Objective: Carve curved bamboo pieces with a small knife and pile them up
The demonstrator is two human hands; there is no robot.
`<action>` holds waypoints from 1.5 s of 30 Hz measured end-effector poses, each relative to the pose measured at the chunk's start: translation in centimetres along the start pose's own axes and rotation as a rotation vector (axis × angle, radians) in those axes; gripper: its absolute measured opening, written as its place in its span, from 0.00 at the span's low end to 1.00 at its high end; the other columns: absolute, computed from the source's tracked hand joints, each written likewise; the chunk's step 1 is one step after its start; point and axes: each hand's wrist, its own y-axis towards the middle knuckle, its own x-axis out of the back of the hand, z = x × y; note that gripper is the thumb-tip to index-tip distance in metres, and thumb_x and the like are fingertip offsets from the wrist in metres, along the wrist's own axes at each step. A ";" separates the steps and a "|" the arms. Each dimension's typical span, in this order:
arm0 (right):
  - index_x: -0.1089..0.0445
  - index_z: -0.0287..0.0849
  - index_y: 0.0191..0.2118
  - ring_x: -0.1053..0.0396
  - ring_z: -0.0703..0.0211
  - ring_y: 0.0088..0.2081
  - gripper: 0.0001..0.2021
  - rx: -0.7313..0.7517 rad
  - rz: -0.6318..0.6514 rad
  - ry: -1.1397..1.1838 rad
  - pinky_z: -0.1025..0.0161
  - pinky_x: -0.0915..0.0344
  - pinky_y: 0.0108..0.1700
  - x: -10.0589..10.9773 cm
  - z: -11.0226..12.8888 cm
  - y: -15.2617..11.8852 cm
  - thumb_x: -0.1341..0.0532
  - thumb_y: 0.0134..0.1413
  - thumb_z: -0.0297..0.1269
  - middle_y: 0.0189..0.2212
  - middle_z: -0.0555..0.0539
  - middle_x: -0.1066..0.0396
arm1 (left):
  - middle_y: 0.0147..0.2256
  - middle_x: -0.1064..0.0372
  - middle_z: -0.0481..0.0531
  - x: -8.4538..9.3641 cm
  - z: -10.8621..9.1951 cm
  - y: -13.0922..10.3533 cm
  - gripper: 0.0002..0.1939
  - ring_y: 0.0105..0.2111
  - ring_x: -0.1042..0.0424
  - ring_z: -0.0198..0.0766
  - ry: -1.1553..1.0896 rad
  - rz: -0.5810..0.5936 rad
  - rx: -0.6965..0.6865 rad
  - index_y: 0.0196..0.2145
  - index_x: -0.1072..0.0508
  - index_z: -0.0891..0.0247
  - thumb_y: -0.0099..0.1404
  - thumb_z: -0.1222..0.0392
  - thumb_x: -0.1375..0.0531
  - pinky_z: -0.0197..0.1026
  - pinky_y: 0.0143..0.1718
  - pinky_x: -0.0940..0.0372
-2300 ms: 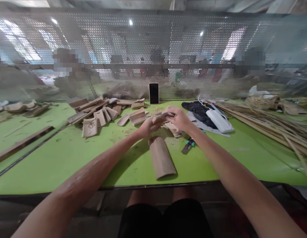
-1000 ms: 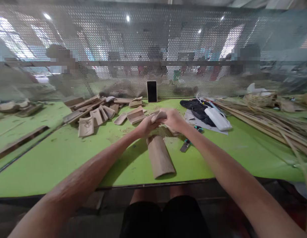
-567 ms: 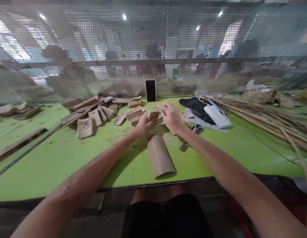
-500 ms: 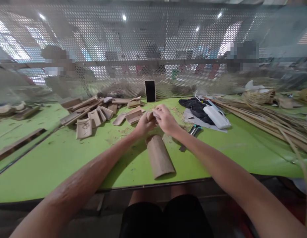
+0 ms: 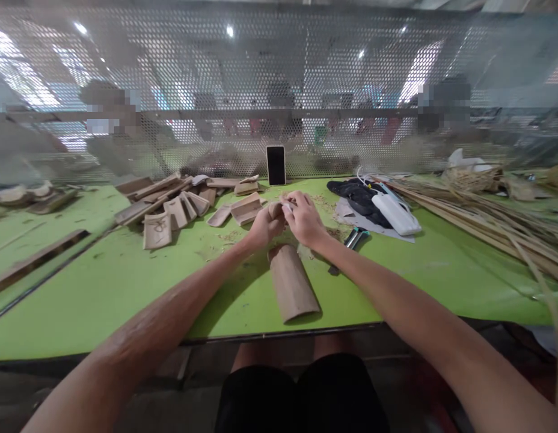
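My left hand (image 5: 267, 225) and my right hand (image 5: 305, 221) meet over the middle of the green table. Both have curled fingers, pressed close against each other. A small pale bit shows by the right fingertips, but what they grip is mostly hidden and too small to name. Just below the hands, a half-round length of bamboo (image 5: 293, 285) lies with its curved side up. Beyond my right wrist is a utility knife (image 5: 356, 238) with a black and teal handle, partly covered by my forearm. Wood shavings (image 5: 229, 236) are scattered around the hands.
Cut bamboo pieces (image 5: 157, 231) are heaped at the back left. A phone (image 5: 276, 165) stands against the perforated metal screen (image 5: 301, 72). At the right are dark cloth (image 5: 358, 201), a white device (image 5: 396, 213) and long bamboo strips (image 5: 468, 210). People appear blurred behind the screen.
The right fingers have shifted slightly against the left hand. Both hands stay together in about the same place, and the view has moved a little.
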 end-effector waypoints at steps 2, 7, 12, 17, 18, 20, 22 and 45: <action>0.26 0.38 0.52 0.40 0.44 0.48 0.20 -0.044 -0.008 -0.012 0.45 0.38 0.54 0.0 0.0 0.0 0.53 0.69 0.37 0.46 0.35 0.34 | 0.21 0.41 0.44 0.0 -0.1 0.0 0.04 0.20 0.44 0.28 -0.025 0.055 0.050 0.29 0.36 0.62 0.59 0.62 0.43 0.33 0.21 0.46; 0.27 0.40 0.53 0.40 0.45 0.49 0.19 0.013 -0.010 0.015 0.47 0.39 0.56 -0.3 -0.1 -0.1 0.52 0.69 0.37 0.47 0.37 0.34 | 0.24 0.38 0.46 0.2 0.2 0.0 0.06 0.24 0.42 0.30 0.056 -0.043 0.003 0.26 0.38 0.62 0.55 0.64 0.41 0.32 0.23 0.45; 0.27 0.39 0.51 0.37 0.50 0.44 0.19 -0.061 -0.002 0.076 0.52 0.37 0.52 -0.8 -0.4 -0.1 0.52 0.70 0.38 0.43 0.39 0.36 | 0.22 0.41 0.44 0.1 0.4 0.2 0.08 0.22 0.44 0.29 0.004 -0.010 0.049 0.26 0.39 0.61 0.57 0.63 0.41 0.33 0.23 0.46; 0.27 0.39 0.45 0.37 0.53 0.40 0.16 -0.023 0.022 0.149 0.56 0.37 0.49 -0.9 -0.6 0.0 0.51 0.69 0.36 0.38 0.42 0.37 | 0.22 0.41 0.44 0.3 0.6 0.3 0.09 0.22 0.44 0.29 0.064 -0.022 0.004 0.25 0.41 0.61 0.54 0.66 0.42 0.34 0.23 0.46; 0.27 0.38 0.43 0.37 0.53 0.40 0.15 -0.038 0.030 0.142 0.57 0.37 0.48 -0.8 -0.7 0.0 0.50 0.68 0.35 0.37 0.43 0.37 | 0.22 0.41 0.44 0.3 0.7 0.3 0.08 0.22 0.43 0.30 0.043 0.004 0.008 0.25 0.41 0.61 0.55 0.65 0.42 0.34 0.23 0.46; 0.27 0.38 0.40 0.37 0.54 0.38 0.11 -0.097 0.033 0.125 0.57 0.36 0.46 -0.6 -0.8 0.1 0.47 0.65 0.32 0.36 0.43 0.37 | 0.22 0.42 0.44 0.3 0.8 0.4 0.06 0.21 0.44 0.29 0.019 0.046 0.023 0.26 0.40 0.61 0.57 0.65 0.43 0.34 0.22 0.46; 0.28 0.39 0.38 0.37 0.55 0.37 0.07 -0.126 0.039 0.139 0.57 0.36 0.44 -0.4 -0.7 0.1 0.44 0.62 0.31 0.36 0.44 0.37 | 0.21 0.42 0.43 0.3 0.9 0.4 0.08 0.20 0.45 0.29 0.036 0.025 0.024 0.25 0.41 0.61 0.55 0.66 0.43 0.33 0.21 0.47; 0.32 0.41 0.33 0.35 0.56 0.32 0.06 -0.291 0.043 0.267 0.59 0.39 0.38 0.6 0.5 0.6 0.46 0.61 0.31 0.29 0.46 0.32 | 0.23 0.35 0.47 0.1 0.2 -0.5 0.04 0.23 0.37 0.32 0.146 -0.024 0.008 0.27 0.36 0.62 0.59 0.64 0.44 0.34 0.24 0.40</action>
